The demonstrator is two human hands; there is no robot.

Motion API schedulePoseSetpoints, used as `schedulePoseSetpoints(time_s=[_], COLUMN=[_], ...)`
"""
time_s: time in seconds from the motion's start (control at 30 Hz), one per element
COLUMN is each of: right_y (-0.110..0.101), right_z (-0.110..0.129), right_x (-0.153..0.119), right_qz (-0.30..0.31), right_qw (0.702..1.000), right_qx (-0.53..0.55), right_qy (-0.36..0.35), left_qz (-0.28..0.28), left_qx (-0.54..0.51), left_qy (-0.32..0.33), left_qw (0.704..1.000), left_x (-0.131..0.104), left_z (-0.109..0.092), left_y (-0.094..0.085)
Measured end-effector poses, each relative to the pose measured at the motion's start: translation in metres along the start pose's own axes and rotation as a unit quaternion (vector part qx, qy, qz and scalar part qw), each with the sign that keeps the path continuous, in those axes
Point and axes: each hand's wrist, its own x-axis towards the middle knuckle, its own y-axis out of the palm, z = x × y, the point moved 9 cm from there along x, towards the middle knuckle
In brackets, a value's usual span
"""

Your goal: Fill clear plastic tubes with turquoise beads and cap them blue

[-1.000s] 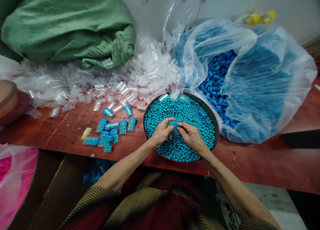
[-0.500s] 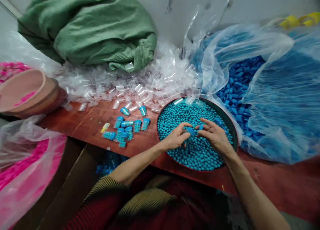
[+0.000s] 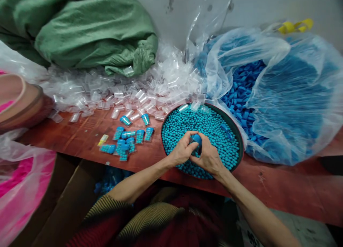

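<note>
My left hand (image 3: pixel 182 150) and my right hand (image 3: pixel 209 154) meet over a round basin (image 3: pixel 242 141) full of small blue balls (image 3: pixel 184 123). Between them is a small clear container with a blue cap (image 3: pixel 197 139); the fingers of both hands are closed round it and hide most of its body. The thumbs lie near the cap. Inside the basin's right side rest loose blue caps (image 3: pixel 227 132), and clear empty containers (image 3: pixel 195 105) lie at its far rim. Left of the basin, several filled containers with blue caps (image 3: pixel 123 151) lie on the red table (image 3: pixel 88 132).
Clear containers (image 3: pixel 107 88) are heaped along the back below a green cloth sack (image 3: pixel 93 32). An open plastic bag of blue caps (image 3: pixel 289 97) bulges at the right. Pinkish bowls (image 3: pixel 32 104) and a bag of pink pieces (image 3: pixel 34 189) stand at the left.
My hands were slightly apart, the right holding a blue cap; now they have come together round the capped container. The view has swung right.
</note>
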Motion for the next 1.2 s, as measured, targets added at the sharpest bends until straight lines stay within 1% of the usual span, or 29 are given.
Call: schedulePoseSetpoints(time_s=[0.13,0.23,0.3,0.37,0.43,0.5,0.53,0.57,0.6,0.63,0.67,0.73,0.8,0.83,0.87,0.9,0.93,0.97,1.0,1.1,1.17,1.2], right_y=[-0.004,-0.001,0.004,0.009,0.012,0.015,0.017,0.018,0.019,0.017,0.015,0.011,0.012,0.016,0.021,0.026,0.03,0.034,0.036,0.037,0.037,0.037], right_z=[0.007,0.004,0.003,0.003,0.003,0.004,0.005,0.006,0.006,0.004,0.0,-0.012,-0.021,-0.022,-0.021,-0.019,-0.017,-0.015,-0.012,-0.01,-0.012,-0.013], right_x=[0.0,0.0,-0.001,-0.002,-0.002,-0.001,0.0,0.001,0.002,0.003,0.004,0.003,0.001,-0.001,-0.002,-0.004,-0.005,-0.006,-0.006,-0.007,-0.007,-0.008], right_qz=[-0.023,-0.013,0.0,0.002,-0.005,0.001,0.013,0.028,0.039,0.042,0.038,0.02,0.019,0.031,0.046,0.063,0.077,0.086,0.09,0.091,0.097,0.1], right_qw=[0.999,0.999,0.999,0.999,0.999,0.999,0.999,0.999,0.999,0.999,0.999,0.999,0.999,0.998,0.998,0.998,0.997,0.996,0.995,0.994,0.993,0.992], right_qx=[-0.025,-0.038,-0.044,-0.047,-0.047,-0.045,-0.039,-0.03,-0.017,-0.004,0.009,0.03,0.036,0.035,0.033,0.03,0.027,0.025,0.024,0.034,0.048,0.053], right_qy=[-0.019,-0.016,-0.019,-0.021,-0.01,0.005,0.008,0.005,0.002,0.002,0.007,0.026,0.036,0.031,0.021,0.009,-0.002,-0.013,-0.022,-0.041,-0.047,-0.047], left_qz=[-0.03,-0.042,-0.066,-0.089,-0.091,-0.083,-0.082,-0.088,-0.101,-0.123,-0.151,-0.218,-0.264,-0.289,-0.311,-0.327,-0.332,-0.322,-0.299,-0.199,-0.142,-0.12], left_qx=[-0.019,-0.04,-0.041,-0.015,0.025,0.067,0.092,0.122,0.155,0.188,0.224,0.295,0.385,0.435,0.484,0.526,0.561,0.588,0.608,0.639,0.646,0.648], left_qy=[-0.035,-0.054,-0.061,-0.056,-0.042,-0.024,-0.016,-0.009,-0.003,0.002,0.006,0.006,-0.035,-0.061,-0.086,-0.104,-0.111,-0.106,-0.093,-0.04,-0.035,-0.037], left_qw=[0.999,0.997,0.995,0.994,0.995,0.994,0.992,0.989,0.983,0.974,0.963,0.93,0.884,0.851,0.813,0.778,0.75,0.735,0.73,0.742,0.749,0.751], left_x=[-0.003,-0.004,-0.005,-0.005,-0.005,-0.005,-0.006,-0.008,-0.012,-0.017,-0.024,-0.042,-0.061,-0.069,-0.076,-0.079,-0.078,-0.071,-0.06,-0.019,0.001,0.007], left_z=[0.003,0.009,0.015,0.02,0.02,0.014,0.009,0.004,-0.001,-0.006,-0.009,-0.013,-0.006,-0.003,0.001,0.003,0.005,0.008,0.012,0.026,0.039,0.044], left_y=[0.0,0.002,-0.001,-0.003,-0.004,-0.007,-0.012,-0.02,-0.032,-0.048,-0.068,-0.111,-0.151,-0.169,-0.184,-0.195,-0.201,-0.202,-0.199,-0.183,-0.177,-0.176])
